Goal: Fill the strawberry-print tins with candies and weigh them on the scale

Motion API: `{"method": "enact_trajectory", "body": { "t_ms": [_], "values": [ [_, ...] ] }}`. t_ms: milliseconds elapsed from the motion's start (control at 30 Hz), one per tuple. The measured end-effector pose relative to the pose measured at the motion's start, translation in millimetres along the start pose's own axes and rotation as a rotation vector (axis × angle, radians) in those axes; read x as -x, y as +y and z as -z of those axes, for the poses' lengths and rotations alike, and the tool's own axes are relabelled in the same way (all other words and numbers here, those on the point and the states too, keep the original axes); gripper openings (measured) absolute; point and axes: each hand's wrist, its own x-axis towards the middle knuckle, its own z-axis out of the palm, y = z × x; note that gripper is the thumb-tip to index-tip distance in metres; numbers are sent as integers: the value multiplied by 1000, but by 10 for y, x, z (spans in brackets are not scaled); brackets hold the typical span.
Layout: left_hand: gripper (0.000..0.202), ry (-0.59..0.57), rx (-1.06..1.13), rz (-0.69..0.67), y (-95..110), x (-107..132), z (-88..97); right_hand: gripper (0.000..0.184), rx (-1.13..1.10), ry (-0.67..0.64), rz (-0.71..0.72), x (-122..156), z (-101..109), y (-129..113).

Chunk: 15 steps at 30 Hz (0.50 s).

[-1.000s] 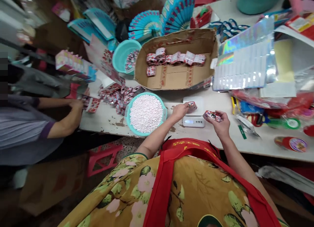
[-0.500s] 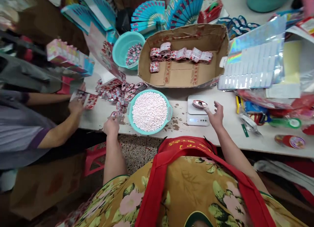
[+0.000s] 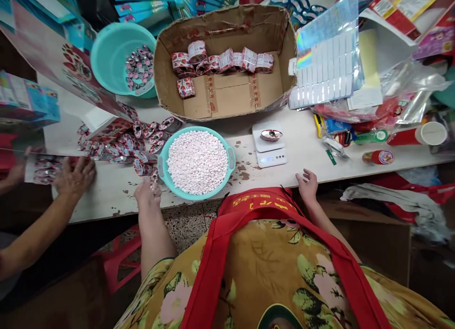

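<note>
My left hand (image 3: 148, 192) is closed at the table's front edge, left of a turquoise basin (image 3: 232, 160) heaped with small pale pink candies (image 3: 197, 162). A few of those candies show at its fingertips. Just above it lies a pile of small red-and-white printed tins (image 3: 142, 167). My right hand (image 3: 307, 183) hangs by the table edge, fingers loosely apart and holding nothing. Beyond it, one oval tin (image 3: 271, 135) with a dark opening rests on a white digital scale (image 3: 272, 158).
A cardboard box (image 3: 227, 99) behind the basin holds several wrapped tin packs. Left of it, a turquoise bowl (image 3: 106, 59) contains small round pieces. A co-worker's hands (image 3: 76, 179) handle a tray of tins at left. Shiny sheets (image 3: 323, 73) and plastic packages lie at right.
My right hand has drawn back from the tin on the scale to the table edge. My left hand stays closed beside the basin. The view has shifted, and the co-worker's hand has spread.
</note>
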Motion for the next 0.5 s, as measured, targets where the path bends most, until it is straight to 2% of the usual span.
{"method": "enact_trajectory", "body": {
  "t_ms": [67, 133, 167, 233, 300, 367, 433, 500],
  "values": [
    [44, -85, 311, 12, 172, 154, -134, 59, -21, 1, -28, 69, -40, 25],
    [42, -246, 558, 48, 354, 315, -440, 59, -53, -13, -53, 93, -81, 14],
    [36, -327, 597, 68, 433, 395, -654, 58, -74, -21, -59, 90, -98, -4],
    [21, -493, 529, 125, 540, 552, -1163, 57, -116, -31, -60, 66, -119, -49],
    [4, -711, 357, 154, 570, 701, -1715, 57, -149, -32, -55, 32, -115, -87],
    [8, -890, 196, 149, 542, 833, -2238, 57, -166, -28, -61, 6, -80, -92],
    [14, -964, 64, 130, 493, 935, -2696, 58, -175, -22, -79, -6, -17, -50],
    [18, -943, -46, 79, 446, 998, -3083, 60, -182, -13, -97, -7, 63, 35]
  ]
}}
